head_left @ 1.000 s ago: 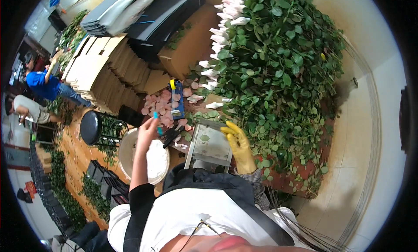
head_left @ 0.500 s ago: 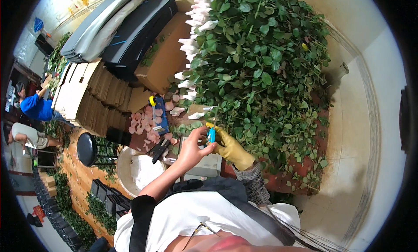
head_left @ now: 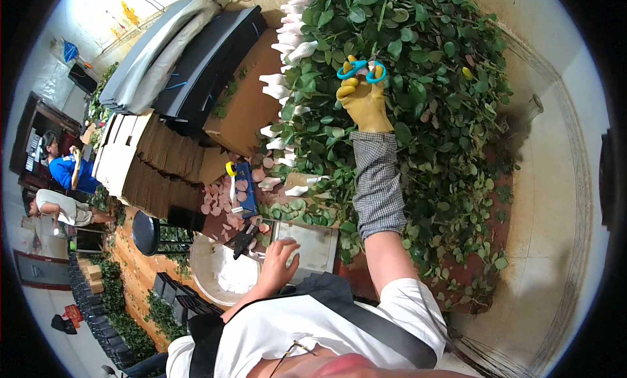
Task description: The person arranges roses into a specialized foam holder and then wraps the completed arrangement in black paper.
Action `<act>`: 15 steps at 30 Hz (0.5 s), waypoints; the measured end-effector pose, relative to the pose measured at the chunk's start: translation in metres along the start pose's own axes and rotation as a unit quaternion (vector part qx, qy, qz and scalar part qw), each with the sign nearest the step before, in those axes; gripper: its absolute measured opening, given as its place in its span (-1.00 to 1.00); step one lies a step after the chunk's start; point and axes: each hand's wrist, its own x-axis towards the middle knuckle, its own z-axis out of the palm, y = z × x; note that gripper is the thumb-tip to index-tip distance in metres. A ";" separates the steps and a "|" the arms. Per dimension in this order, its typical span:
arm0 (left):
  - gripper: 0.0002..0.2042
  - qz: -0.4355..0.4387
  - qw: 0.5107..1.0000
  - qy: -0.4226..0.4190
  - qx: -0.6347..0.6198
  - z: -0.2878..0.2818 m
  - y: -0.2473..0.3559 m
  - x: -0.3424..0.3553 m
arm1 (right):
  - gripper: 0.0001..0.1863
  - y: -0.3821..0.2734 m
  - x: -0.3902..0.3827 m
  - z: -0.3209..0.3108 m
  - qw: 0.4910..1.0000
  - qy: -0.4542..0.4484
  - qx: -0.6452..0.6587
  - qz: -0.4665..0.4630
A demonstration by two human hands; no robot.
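We have the blue-handled scissors (head_left: pixel 360 65) above the heap of leafy stems (head_left: pixel 444 143), pinched in the fingers of our yellow-gloved right hand (head_left: pixel 366 105). White-wrapped flower heads (head_left: pixel 275 85) line the heap's left edge. Our bare left hand (head_left: pixel 277 268), loosely curled with fingers parted, is near the grey metal box (head_left: pixel 307 241).
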 end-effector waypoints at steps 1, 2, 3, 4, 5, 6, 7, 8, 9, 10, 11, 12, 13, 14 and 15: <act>-0.70 0.005 1.000 0.008 0.009 0.004 -0.001 -0.005 | -0.26 -0.002 0.009 -0.005 0.999 -0.013 0.037 0.009; -0.71 0.007 1.000 0.006 0.010 0.007 -0.002 -0.008 | -0.25 -0.001 0.016 -0.010 0.997 -0.024 0.073 0.018; -0.72 0.014 1.000 0.004 0.007 0.010 -0.002 -0.009 | -0.25 -0.001 0.021 -0.015 0.993 -0.035 0.108 0.026; -0.73 0.020 1.000 0.006 0.013 0.012 -0.003 -0.009 | -0.24 0.000 0.024 -0.018 0.990 -0.046 0.129 0.020; -0.74 0.021 1.000 0.010 0.013 0.013 -0.003 -0.008 | -0.24 -0.001 0.027 -0.022 0.988 -0.055 0.142 0.031; -0.74 0.020 1.000 0.016 0.012 0.013 -0.003 -0.007 | -0.24 -0.002 0.031 -0.024 0.985 -0.066 0.153 0.037; -0.75 0.013 1.000 0.020 0.009 0.012 -0.003 -0.006 | -0.25 -0.005 0.033 -0.026 0.983 -0.082 0.159 0.043; -0.75 0.018 0.999 0.025 0.009 0.012 -0.003 -0.005 | -0.29 -0.008 0.036 -0.028 0.982 -0.078 0.169 0.034; -0.75 0.017 0.999 0.028 0.006 0.011 -0.002 -0.005 | -0.31 -0.011 0.037 -0.029 0.979 -0.101 0.176 0.033; -0.75 0.013 1.000 0.022 0.002 0.011 -0.002 -0.005 | -0.33 -0.014 0.035 -0.029 0.975 -0.136 0.171 0.043; -0.75 0.017 0.999 0.031 0.003 0.011 -0.002 -0.005 | -0.35 -0.014 0.032 -0.028 0.961 -0.211 0.165 0.064; -0.75 0.019 0.999 0.034 0.005 0.012 -0.002 -0.006 | -0.37 -0.014 0.022 -0.026 0.978 -0.098 0.182 0.018; -0.76 0.017 0.999 0.039 0.004 0.012 -0.002 -0.006 | -0.36 -0.010 0.010 -0.023 0.978 -0.146 0.151 0.022; -0.75 0.012 0.999 0.045 -0.005 0.013 -0.002 -0.007 | -0.37 -0.003 -0.009 -0.018 0.990 -0.074 0.117 -0.012; -0.75 0.006 0.999 0.049 -0.019 0.012 -0.003 -0.008 | -0.37 0.007 -0.030 -0.012 0.994 -0.056 0.084 -0.043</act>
